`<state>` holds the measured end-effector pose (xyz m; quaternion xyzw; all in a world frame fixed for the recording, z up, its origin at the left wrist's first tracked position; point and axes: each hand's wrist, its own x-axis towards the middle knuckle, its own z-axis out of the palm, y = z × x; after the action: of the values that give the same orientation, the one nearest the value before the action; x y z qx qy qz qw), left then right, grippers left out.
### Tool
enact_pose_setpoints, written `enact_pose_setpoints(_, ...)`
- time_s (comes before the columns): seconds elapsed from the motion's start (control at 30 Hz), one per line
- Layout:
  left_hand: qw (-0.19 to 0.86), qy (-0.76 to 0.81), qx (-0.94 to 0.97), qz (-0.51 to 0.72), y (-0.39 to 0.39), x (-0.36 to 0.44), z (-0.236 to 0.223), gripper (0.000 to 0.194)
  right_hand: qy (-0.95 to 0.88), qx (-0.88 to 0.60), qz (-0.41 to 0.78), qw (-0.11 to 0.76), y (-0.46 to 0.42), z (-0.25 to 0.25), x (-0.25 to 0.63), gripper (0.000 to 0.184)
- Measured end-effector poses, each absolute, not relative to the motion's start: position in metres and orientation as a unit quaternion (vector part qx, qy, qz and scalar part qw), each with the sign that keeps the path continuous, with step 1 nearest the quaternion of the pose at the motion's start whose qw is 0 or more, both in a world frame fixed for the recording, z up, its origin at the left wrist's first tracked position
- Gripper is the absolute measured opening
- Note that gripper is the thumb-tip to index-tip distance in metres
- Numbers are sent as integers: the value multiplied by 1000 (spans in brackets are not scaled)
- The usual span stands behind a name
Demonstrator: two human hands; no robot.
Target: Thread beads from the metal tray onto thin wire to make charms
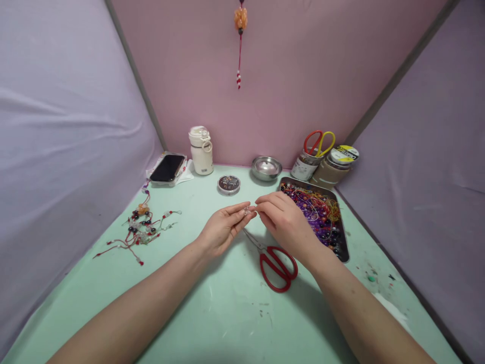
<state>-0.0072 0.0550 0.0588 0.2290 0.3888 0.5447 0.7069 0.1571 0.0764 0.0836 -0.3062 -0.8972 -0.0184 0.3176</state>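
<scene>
Above the middle of the table, my left hand (223, 226) pinches a small cluster of clear beads (247, 210) between thumb and fingers. My right hand (282, 217) meets it from the right, its fingertips pressed together beside the beads; whether a thread lies in them is too small to tell. Under the hands lie red-handled scissors (278, 268), blades pointing up and left. Partly behind my right hand is a dark metal tray (344, 242) of purple, black and orange beads and tangled cords.
Finished-looking beaded cords (142, 227) lie on the left. Along the back stand a phone (167, 168), a white bottle (201, 151), a round spool (229, 184), a steel bowl (267, 169) and jars, one jar (304, 168) holding scissors. A beaded ornament (240, 20) hangs on the pink wall.
</scene>
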Motion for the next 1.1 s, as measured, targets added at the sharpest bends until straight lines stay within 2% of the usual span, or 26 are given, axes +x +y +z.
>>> enact_pose_setpoints(0.23,722,387,253,515,55,-10,61,23,-898,-306,-7,317,76,83,158,16)
enact_pose_setpoints(0.63,728,390,247,506,55,-12,62,24,-893,-356,-89,262,75,81,156,19)
enact_pose_setpoints(1.1,732,387,242,506,55,-10,61,25,-890,-361,-103,260,76,74,155,20)
